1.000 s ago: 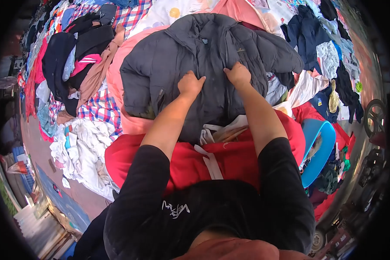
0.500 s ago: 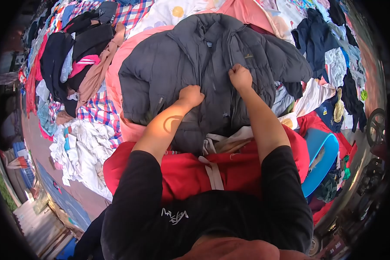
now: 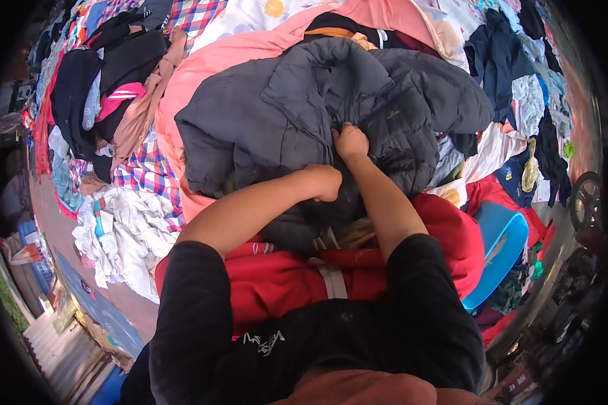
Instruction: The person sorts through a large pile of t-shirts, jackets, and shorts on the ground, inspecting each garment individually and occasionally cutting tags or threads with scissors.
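Gripping grey jkt point(image 3: 297, 121), L point(image 3: 325, 182) & R hands point(image 3: 350, 142) curled tight

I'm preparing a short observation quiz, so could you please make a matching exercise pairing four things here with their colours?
Things:
1. Padded jacket
2. Tub at right
3. Crumpled heap at lower left
4. Garment between jacket and wearer

Colours:
A. Bright blue
B. Red
C. Dark grey
D. Mostly white

Pairs: 1-C; 2-A; 3-D; 4-B

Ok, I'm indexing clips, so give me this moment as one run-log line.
dark grey puffer jacket: partly over pink cloth | left hand: curled at lower front | right hand: at front opening
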Available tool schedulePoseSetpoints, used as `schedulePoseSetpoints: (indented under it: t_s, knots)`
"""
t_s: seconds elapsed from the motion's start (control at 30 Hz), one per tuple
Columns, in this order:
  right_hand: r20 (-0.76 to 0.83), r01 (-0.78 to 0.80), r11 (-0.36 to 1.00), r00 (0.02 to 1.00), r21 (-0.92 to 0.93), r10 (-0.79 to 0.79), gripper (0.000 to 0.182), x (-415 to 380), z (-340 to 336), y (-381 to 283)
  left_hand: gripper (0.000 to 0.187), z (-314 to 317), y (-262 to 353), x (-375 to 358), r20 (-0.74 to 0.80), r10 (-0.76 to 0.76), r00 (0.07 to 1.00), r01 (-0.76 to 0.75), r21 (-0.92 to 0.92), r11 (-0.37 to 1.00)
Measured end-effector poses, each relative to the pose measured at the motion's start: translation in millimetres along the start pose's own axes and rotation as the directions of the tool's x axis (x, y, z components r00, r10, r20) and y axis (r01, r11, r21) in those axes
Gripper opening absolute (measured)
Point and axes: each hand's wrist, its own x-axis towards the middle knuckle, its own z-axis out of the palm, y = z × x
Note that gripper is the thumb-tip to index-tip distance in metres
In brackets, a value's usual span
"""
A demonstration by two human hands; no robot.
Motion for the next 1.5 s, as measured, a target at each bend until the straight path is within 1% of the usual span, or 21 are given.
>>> schedulePoseSetpoints:
  t_s: [0.03, 0.07, 0.1, 0.13, 0.23, 0.3, 0.33, 0.4, 0.47, 0.6, 0.77, 0.87, 0.97, 1.07, 1.13, 1.17, 1.27, 1.3, 1.4, 1.47, 1.5]
  knots:
    - [0.01, 0.022, 1.0, 1.0, 0.009, -0.022, 0.038, 3.2, 0.7, 2.3, 0.031, -8.0, -9.3, 9.8, -0.264, -0.04, 0.964, 0.001, -0.148, 0.989]
    - [0.016, 0.043, 0.999, 0.999, 0.023, -0.044, 0.036, 5.6, 1.6, 3.6, 0.029, -16.5, -21.0, 21.3, -0.501, -0.118, 0.857, -0.034, -0.283, 0.958]
    - [-0.029, 0.13, 0.99, 0.991, 0.052, -0.128, 0.028, 5.4, 0.3, 3.9, 0.026, -27.8, -31.6, 32.4, -0.717, -0.144, 0.682, -0.112, -0.297, 0.948]
    - [-0.075, 0.216, 0.973, 0.975, 0.077, -0.211, 0.024, 4.4, -1.2, 3.3, 0.023, -38.2, -42.1, 43.5, -0.874, -0.176, 0.453, -0.191, -0.288, 0.938]
    - [-0.115, 0.195, 0.979, 0.976, 0.06, -0.187, 0.022, 15.4, -3.6, -2.5, 0.021, -55.0, -87.5, 89.8, -0.942, -0.069, 0.327, -0.271, -0.164, 0.948]
    - [-0.207, 0.21, 0.974, 0.96, 0.082, -0.19, 0.021, 18.6, 2.3, -7.0, 0.021, -57.5, -104.1, 103.4, -0.843, -0.14, 0.519, -0.135, -0.242, 0.961]
    - [-0.18, 0.216, 0.972, 0.964, 0.091, -0.197, 0.019, 20.8, -0.1, -10.5, 0.02, -58.8, -109.0, 102.9, -0.774, -0.188, 0.604, -0.056, -0.277, 0.959]
    - [-0.074, 0.127, 0.987, 0.99, 0.101, -0.12, 0.02, 26.7, -7.8, -14.8, 0.024, -59.8, -107.5, 100.1, -0.747, -0.231, 0.623, 0.084, -0.23, 0.97]
    - [-0.074, 0.094, 0.993, 0.993, 0.077, -0.088, 0.029, 37.2, -2.8, -15.3, 0.025, -58.3, -108.0, 105.8, -0.781, -0.228, 0.581, 0.213, -0.125, 0.969]
    - [-0.004, -0.008, 0.996, 1.0, 0.084, 0.008, 0.026, 45.8, -8.9, -26.7, 0.028, -66.4, -104.7, 94.4, -0.702, -0.254, 0.665, 0.314, -0.045, 0.948]
    - [-0.042, 0.128, 0.979, 0.992, 0.161, -0.122, 0.025, 50.3, -9.5, -30.1, 0.028, -76.2, -116.0, 92.5, -0.611, -0.333, 0.718, 0.242, -0.228, 0.943]
    - [-0.064, 0.141, 0.941, 0.99, 0.308, -0.127, 0.025, 48.8, -3.0, -25.2, 0.028, -78.3, -123.4, 89.8, -0.583, -0.372, 0.723, 0.221, -0.315, 0.923]
    - [-0.113, 0.083, 0.883, 0.993, 0.461, -0.034, 0.027, 44.7, 9.8, -11.5, 0.026, -83.7, -140.1, 112.3, -0.522, -0.399, 0.754, 0.179, -0.421, 0.889]
    - [-0.187, 0.117, 0.923, 0.981, 0.368, -0.049, 0.028, 27.2, 10.3, -5.9, 0.024, -82.4, -159.8, 124.7, -0.473, -0.338, 0.814, 0.101, -0.457, 0.884]
    - [-0.154, 0.1, 0.946, 0.987, 0.308, -0.055, 0.029, 18.3, 1.7, -12.9, 0.023, -85.2, -155.9, 109.4, -0.465, -0.255, 0.848, 0.035, -0.431, 0.902]
    - [-0.17, 0.176, 0.946, 0.976, 0.272, -0.133, 0.029, 17.5, 4.5, -11.2, 0.023, -85.9, -151.7, 100.8, -0.457, -0.218, 0.862, 0.006, -0.421, 0.907]
    - [-0.035, 0.111, 0.969, 0.994, 0.219, -0.106, 0.029, 14.9, -5.2, -18.4, 0.026, -86.8, -141.3, 92.9, -0.39, -0.34, 0.856, 0.185, -0.383, 0.905]
    - [0.08, 0.054, 0.972, 0.994, 0.227, -0.074, 0.03, 18.1, -10.9, -20.1, 0.032, -83.2, -136.9, 87.7, -0.435, -0.316, 0.843, 0.151, -0.371, 0.916]
    - [0.206, -0.097, 0.835, 0.978, 0.541, -0.02, 0.034, 24.5, -8.4, -9.7, 0.043, -75.6, -135.4, 87.4, -0.518, -0.215, 0.828, 0.032, -0.339, 0.94]
    - [0.337, -0.271, 0.638, 0.941, 0.721, 0.02, 0.026, 15.6, -15.9, -7.4, 0.036, -65.5, -149.2, 107.6, -0.58, -0.083, 0.81, -0.133, -0.32, 0.938]
    - [0.373, -0.339, 0.538, 0.926, 0.772, 0.049, 0.02, 12.9, -16.2, -7.6, 0.034, -61.8, -146.7, 108.5, -0.61, -0.11, 0.785, -0.188, -0.403, 0.896]
